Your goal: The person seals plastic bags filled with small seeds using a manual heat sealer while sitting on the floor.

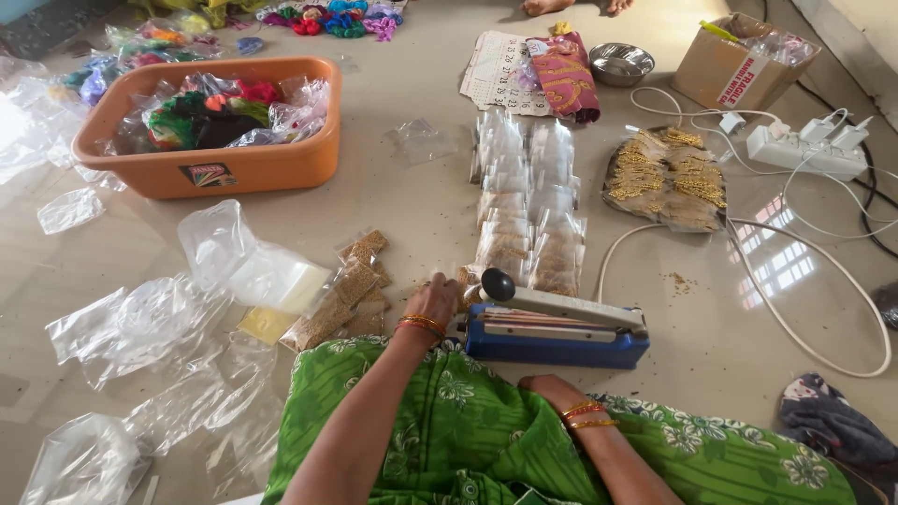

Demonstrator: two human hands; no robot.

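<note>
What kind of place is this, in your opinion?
Probably a home floor used for small packing work: a blue heat sealer with a black knob, rows of small filled clear plastic packets on the pale tiled floor, and an orange plastic tub of bagged goods.

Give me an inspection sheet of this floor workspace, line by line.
Surface: glossy floor, some spilled grains.
Job's things: blue sealer; rows of filled packets; small packets beside the left hand.
Clutter: loose bags, orange tub, steel bowl, carton.
Hands: left hand at the sealer's left end; right hand resting on the lap, empty as far as can be seen.
Cables: white cord looping from power strip.
Surroundings: another person's feet at the top edge.
</note>
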